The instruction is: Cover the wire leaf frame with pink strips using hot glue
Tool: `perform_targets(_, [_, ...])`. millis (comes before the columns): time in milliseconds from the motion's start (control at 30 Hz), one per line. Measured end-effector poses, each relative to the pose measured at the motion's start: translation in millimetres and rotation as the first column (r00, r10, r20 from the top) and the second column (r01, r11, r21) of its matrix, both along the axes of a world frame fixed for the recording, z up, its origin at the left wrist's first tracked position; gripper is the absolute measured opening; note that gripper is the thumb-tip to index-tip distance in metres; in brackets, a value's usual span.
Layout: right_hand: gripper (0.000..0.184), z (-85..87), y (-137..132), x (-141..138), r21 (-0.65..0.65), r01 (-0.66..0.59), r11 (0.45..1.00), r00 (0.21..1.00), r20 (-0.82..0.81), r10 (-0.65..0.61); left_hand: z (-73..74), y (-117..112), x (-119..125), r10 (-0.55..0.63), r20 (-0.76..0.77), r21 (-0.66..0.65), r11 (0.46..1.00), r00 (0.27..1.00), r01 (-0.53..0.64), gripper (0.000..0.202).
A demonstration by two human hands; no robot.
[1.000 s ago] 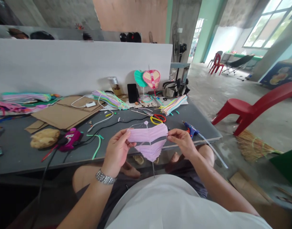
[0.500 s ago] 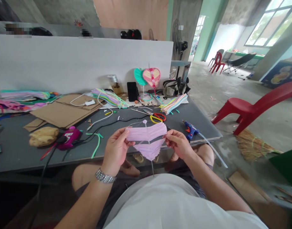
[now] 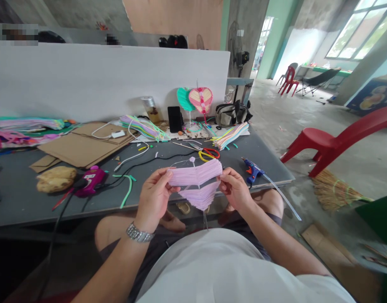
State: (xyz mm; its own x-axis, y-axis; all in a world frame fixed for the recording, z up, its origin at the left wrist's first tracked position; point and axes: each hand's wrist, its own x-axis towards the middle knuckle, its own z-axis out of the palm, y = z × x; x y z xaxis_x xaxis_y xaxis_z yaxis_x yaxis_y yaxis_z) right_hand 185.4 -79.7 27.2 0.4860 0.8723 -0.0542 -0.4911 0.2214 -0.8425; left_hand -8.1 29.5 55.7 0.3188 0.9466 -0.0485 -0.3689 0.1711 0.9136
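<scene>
I hold a pale purple heart-shaped piece (image 3: 198, 183) made of rows of straws, above my lap at the near edge of the grey table (image 3: 19, 202). My left hand (image 3: 155, 198), with a metal watch on the wrist, pinches its left lobe. My right hand (image 3: 234, 189) pinches its right lobe. A thin stick hangs down from the heart's point. Across its middle runs a gap between the upper band and the lower tip.
On the table lie a blue glue gun (image 3: 253, 170), a pink glue gun (image 3: 92, 179), red and yellow scissors (image 3: 209, 153), bundles of coloured straws (image 3: 231, 136), cardboard sheets (image 3: 86, 145), a phone (image 3: 174, 119) and finished heart fans (image 3: 200, 99). A red plastic chair (image 3: 332, 143) and a broom (image 3: 335, 193) stand to the right.
My hands have stayed on the purple heart and drawn slightly closer together; the right hand shifted a little left. The view tilted slightly.
</scene>
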Motion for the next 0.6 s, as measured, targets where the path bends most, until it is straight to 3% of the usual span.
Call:
perform_targets(233, [0.019,-2.6,1,-3,0.056,0.081,0.995,0.995,0.05,-0.084,-2.5,0,0,-0.015,0.008,0.003,1.0,1.0,0.015,0.035])
perform_targets(433, [0.019,-6.6,-1,-2,0.028,0.101,0.995,0.987,0.124,-0.103,-2.7,-2,2,-0.007,0.02,-0.021,1.0,1.0,0.007,0.038])
perform_targets(600, [0.02,-12.7,-2,2,0.025,0.11,0.994,0.99,0.083,-0.111,-8.8,-5,-1,-0.028,0.084,-0.044,0.999,0.996,0.031,0.036])
